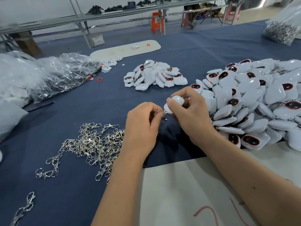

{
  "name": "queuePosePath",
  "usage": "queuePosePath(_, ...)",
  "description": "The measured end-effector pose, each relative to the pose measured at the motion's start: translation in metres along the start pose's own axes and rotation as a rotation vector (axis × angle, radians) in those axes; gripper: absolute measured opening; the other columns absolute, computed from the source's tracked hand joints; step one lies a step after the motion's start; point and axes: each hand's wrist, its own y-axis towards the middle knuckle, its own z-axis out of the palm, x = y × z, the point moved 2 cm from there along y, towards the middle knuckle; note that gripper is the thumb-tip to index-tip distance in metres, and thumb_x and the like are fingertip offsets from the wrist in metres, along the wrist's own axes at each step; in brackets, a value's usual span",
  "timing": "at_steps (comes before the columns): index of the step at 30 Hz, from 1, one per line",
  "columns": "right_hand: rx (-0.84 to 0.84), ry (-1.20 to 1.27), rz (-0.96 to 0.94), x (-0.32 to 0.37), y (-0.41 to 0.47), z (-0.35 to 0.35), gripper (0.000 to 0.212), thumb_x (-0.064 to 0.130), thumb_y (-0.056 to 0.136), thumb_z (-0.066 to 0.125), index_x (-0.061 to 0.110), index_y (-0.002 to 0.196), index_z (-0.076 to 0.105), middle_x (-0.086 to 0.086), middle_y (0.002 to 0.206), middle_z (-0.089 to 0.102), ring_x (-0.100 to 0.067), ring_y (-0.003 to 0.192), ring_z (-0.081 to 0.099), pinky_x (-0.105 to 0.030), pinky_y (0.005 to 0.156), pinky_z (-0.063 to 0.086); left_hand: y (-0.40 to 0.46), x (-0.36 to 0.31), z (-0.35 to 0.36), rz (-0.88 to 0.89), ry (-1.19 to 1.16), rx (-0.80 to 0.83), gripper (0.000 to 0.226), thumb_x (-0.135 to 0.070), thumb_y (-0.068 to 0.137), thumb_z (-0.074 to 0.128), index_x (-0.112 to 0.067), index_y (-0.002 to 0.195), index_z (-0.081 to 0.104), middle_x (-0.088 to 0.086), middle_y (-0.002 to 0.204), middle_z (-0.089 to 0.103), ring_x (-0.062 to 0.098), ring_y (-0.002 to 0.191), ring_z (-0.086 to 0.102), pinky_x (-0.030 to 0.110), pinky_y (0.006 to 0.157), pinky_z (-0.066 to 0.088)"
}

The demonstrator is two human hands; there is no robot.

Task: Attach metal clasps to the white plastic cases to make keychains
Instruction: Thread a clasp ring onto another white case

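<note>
A dark blue cloth (68, 185) covers the table and fills most of the frame. At the right edge lies the biggest heap, a mound of white cases (254, 101), many showing a dark window ringed in red. Along the left side sit crumpled clear plastic bags (53, 75), spreading from the left edge toward the upper middle. A white sheet (184, 193) with red pen strokes lies in the lower right, under the forearms. A long white board (128, 48) rests in the upper middle of the frame. Just below it, a smaller pile of white cases (154, 75) sits on the cloth. In the lower left of centre a tangle of silver metal clasps (91, 144) spreads out, with a few loose ones trailing toward the bottom left corner. At the upper right corner stands a clear bag of metal parts (280, 30). In the centre, the right hand (192, 113) curls around one white case (175, 103), thumb and fingers gripping it with its lower end pointing toward the other hand. The left hand (141, 128) is just beside it, fingers curled and pinching a small clasp (164, 115) that meets the bottom edge of the held case. A small red ring (99, 79) lies near the bags in the left middle.
</note>
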Motion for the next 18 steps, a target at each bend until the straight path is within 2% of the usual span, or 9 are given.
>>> queuePosePath(2, 0.029, 0.132, 0.058, 0.0004, -0.0004, 0.0001, 0.013, 0.018, 0.093, 0.072, 0.011, 0.090, 0.061, 0.001, 0.063, 0.062, -0.009, 0.052, 0.055, -0.019, 0.046, 0.042, 0.0009, -0.0026, -0.0028, 0.021, -0.042, -0.032, 0.011, -0.010, 0.092, 0.069, -0.019, 0.085, 0.069, -0.012, 0.084, 0.067, 0.009, 0.082, 0.063, 0.017, 0.070, 0.048)
queuePosePath(7, 0.080, 0.298, 0.141, 0.0022, -0.0001, -0.0012, 0.011, 0.015, 0.097, 0.068, 0.012, 0.091, 0.059, 0.003, 0.059, 0.057, -0.008, 0.043, 0.044, -0.018, 0.039, 0.030, 0.0000, -0.0061, -0.0019, -0.058, -0.165, -0.028, 0.018, -0.002, 0.085, 0.076, -0.020, 0.089, 0.073, -0.012, 0.089, 0.071, 0.009, 0.085, 0.066, 0.017, 0.068, 0.051)
queuePosePath(9, 0.100, 0.316, 0.137, 0.0025, 0.0003, -0.0020, 0.008, 0.016, 0.095, 0.067, 0.016, 0.091, 0.061, 0.002, 0.059, 0.056, -0.009, 0.043, 0.043, -0.019, 0.039, 0.029, 0.0006, -0.0080, -0.0019, -0.072, -0.202, -0.065, 0.017, -0.002, 0.085, 0.077, -0.019, 0.086, 0.074, -0.012, 0.084, 0.072, 0.009, 0.081, 0.067, 0.016, 0.068, 0.052)
queuePosePath(12, 0.133, 0.329, 0.115, 0.0027, 0.0008, -0.0015, 0.002, 0.019, 0.092, 0.066, 0.020, 0.093, 0.065, 0.002, 0.057, 0.053, -0.011, 0.044, 0.040, -0.019, 0.038, 0.030, 0.0013, -0.0098, -0.0017, -0.079, -0.239, -0.092, 0.017, -0.001, 0.085, 0.077, -0.017, 0.084, 0.074, -0.010, 0.080, 0.072, 0.012, 0.077, 0.068, 0.024, 0.070, 0.055)
queuePosePath(18, 0.206, 0.457, 0.121, 0.0027, 0.0002, 0.0022, 0.004, 0.020, 0.097, 0.068, 0.018, 0.093, 0.066, -0.004, 0.064, 0.059, -0.013, 0.051, 0.046, -0.022, 0.041, 0.036, 0.0023, -0.0085, -0.0015, -0.122, -0.293, -0.177, 0.017, 0.001, 0.085, 0.077, -0.015, 0.082, 0.073, -0.004, 0.076, 0.073, 0.015, 0.072, 0.070, 0.020, 0.069, 0.053)
